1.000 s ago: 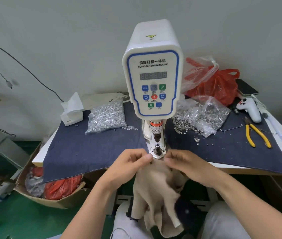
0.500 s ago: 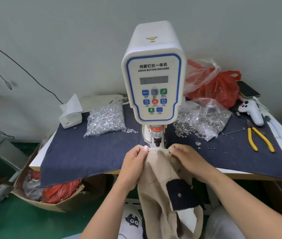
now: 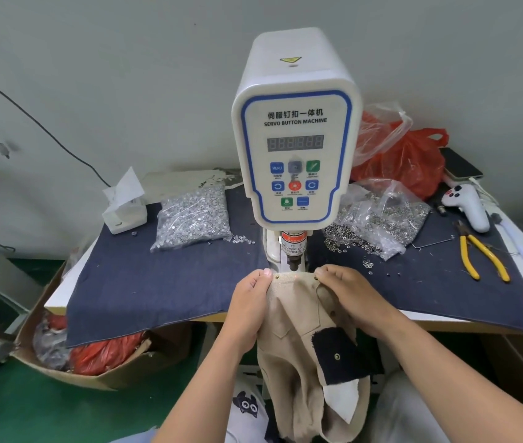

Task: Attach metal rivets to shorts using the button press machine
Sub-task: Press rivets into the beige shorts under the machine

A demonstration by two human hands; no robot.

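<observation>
**Shorts stretched under the press head**

Both hands pinch the top edge of the beige shorts (image 3: 295,318), left hand (image 3: 250,302) and right hand (image 3: 349,295) pulling it flat beneath the punch of the button press machine (image 3: 295,139). A small rivet (image 3: 277,277) sits by the left thumb. On the desk (image 3: 164,282), covered in dark cloth, lie a bag of rivets (image 3: 193,215) to the left, a torn bag of metal rings (image 3: 378,219) and yellow pliers (image 3: 480,254) to the right. The machine's head hides the desk behind it.
</observation>
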